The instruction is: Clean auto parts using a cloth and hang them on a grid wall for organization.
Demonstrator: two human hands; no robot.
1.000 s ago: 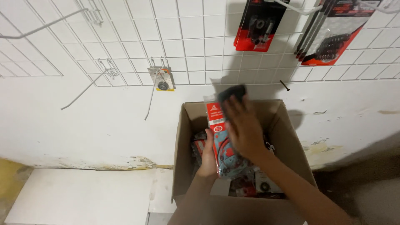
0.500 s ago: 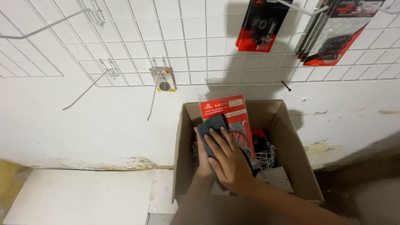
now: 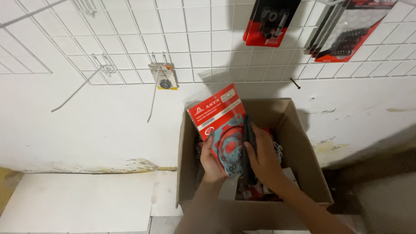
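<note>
An open cardboard box (image 3: 299, 143) stands against the white wall. Over it my left hand (image 3: 211, 159) grips a flat plastic packet (image 3: 221, 121) from below; the packet has a red header card and teal gaskets inside, and it is tilted up out of the box. My right hand (image 3: 263, 157) presses a dark cloth or pad (image 3: 248, 149) against the packet's right side. More red and white packets (image 3: 260, 190) lie deeper in the box, mostly hidden by my hands.
A white wire grid panel (image 3: 195, 39) covers the wall above, with bare hooks (image 3: 78, 89) at the left. A small carded part (image 3: 164, 77) hangs mid-grid, and red-and-black packets (image 3: 268, 19) (image 3: 351, 30) hang at the top right. Pale floor tiles (image 3: 78, 201) lie left of the box.
The red packet has been raised and tilted further out of the box. My right hand with the dark cloth slid from the packet's face to its right side.
</note>
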